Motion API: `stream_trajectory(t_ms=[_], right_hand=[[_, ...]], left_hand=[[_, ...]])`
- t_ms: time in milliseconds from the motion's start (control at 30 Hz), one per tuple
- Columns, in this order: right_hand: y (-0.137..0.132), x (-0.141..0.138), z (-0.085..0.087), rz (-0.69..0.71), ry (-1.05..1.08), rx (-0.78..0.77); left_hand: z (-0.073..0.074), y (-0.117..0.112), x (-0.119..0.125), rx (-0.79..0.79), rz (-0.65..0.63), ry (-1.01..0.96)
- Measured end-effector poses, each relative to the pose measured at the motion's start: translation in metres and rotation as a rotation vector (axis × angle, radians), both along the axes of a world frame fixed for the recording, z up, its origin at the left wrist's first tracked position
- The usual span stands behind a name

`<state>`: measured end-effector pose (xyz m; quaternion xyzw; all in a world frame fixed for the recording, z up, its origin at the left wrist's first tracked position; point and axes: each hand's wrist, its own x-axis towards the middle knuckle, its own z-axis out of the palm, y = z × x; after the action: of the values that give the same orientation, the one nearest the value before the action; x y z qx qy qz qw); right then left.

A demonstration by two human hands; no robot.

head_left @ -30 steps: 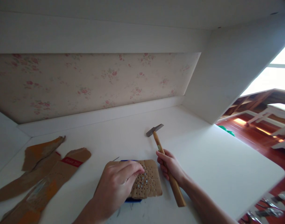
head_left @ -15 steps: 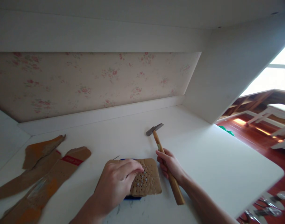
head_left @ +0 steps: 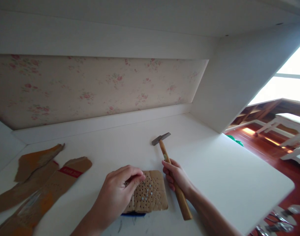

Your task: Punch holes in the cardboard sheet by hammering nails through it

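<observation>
A brown cardboard piece (head_left: 156, 190) punched with rows of small holes lies in front of me, over a blue thing (head_left: 133, 215) that shows only at its near edge. Several small round grey nail heads (head_left: 147, 195) sit in its holes. My left hand (head_left: 117, 190) is over the cardboard's left part, thumb and forefinger pinched just above it; whatever is between the fingertips is too small to make out. My right hand (head_left: 176, 177) is wrapped round the wooden handle of a hammer (head_left: 162, 148), whose metal head points away from me, beside the cardboard.
Torn cardboard strips (head_left: 53, 186) lie at the left of the white desk (head_left: 213, 170). A shelf (head_left: 103, 36) hangs overhead, and a side panel (head_left: 228, 78) rises at the back right. Beyond the desk's right edge are white stools (head_left: 287, 122) on a red floor.
My left hand has shifted a little left over the cardboard, still pinching, and uncovers more of its holes. My right hand keeps its grip on the hammer. The view has tilted slightly.
</observation>
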<state>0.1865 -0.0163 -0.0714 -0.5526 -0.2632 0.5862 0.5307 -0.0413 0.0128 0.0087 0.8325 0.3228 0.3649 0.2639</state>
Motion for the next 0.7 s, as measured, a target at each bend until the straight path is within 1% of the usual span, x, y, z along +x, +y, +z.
stream_trajectory(t_ms=[133,267,400,500,600,633,700], right_hand=[[0.000,0.001,0.000,0.000,0.023,0.005],[0.001,0.002,-0.002,0.004,0.056,0.023],[0.004,0.008,-0.004,0.033,0.118,0.046],[0.006,0.014,-0.006,0.075,0.160,0.041],[0.006,0.018,-0.006,0.088,0.170,0.050],[0.005,0.018,-0.005,0.087,0.167,0.058],[0.003,0.017,-0.002,0.093,0.150,0.075]], left_hand=[[0.007,0.003,-0.009,-0.025,0.077,-0.042],[0.011,0.007,-0.016,-0.070,0.137,-0.075],[0.018,0.006,-0.018,-0.184,0.201,-0.155],[0.022,0.002,-0.024,-0.308,0.315,-0.264],[0.016,-0.004,-0.045,-0.372,0.429,-0.324],[0.011,-0.006,-0.054,-0.390,0.472,-0.315],[-0.001,-0.013,-0.072,-0.485,0.563,-0.270]])
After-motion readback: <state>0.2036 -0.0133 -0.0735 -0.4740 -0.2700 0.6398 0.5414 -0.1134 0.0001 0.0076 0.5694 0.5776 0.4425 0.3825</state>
